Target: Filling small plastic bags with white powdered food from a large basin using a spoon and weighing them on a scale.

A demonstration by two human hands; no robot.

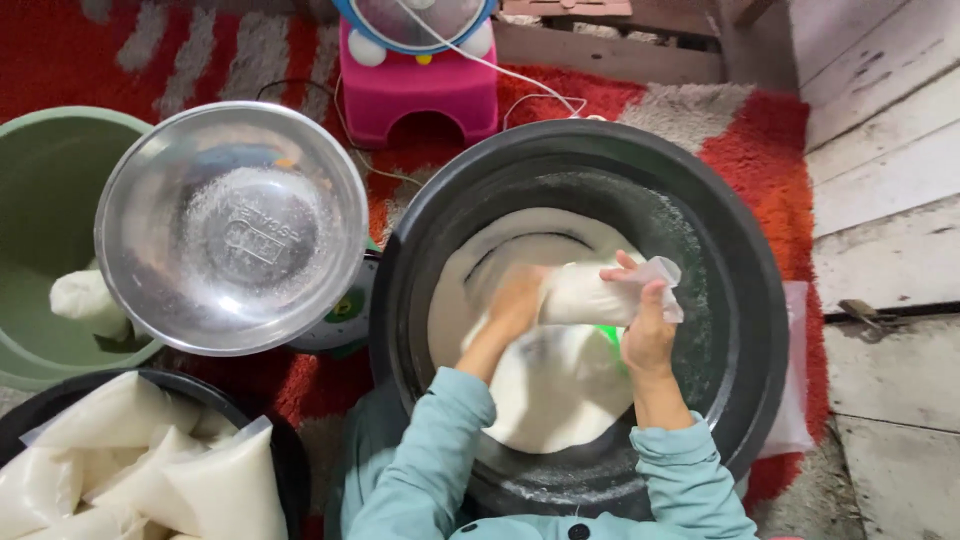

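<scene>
Fingers (640, 290) of both hands grip filled bag (585, 297) over black basin (740, 300)

- bag (585, 295): clear plastic, filled with white liquid, held roughly level above tub, open end pinched at right
- tub (740, 260): large, black, round, holding pool of white liquid

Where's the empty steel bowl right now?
In the head view, the steel bowl sits left of the black tub, overlapping the green basin, above the bowl of filled bags.
</scene>
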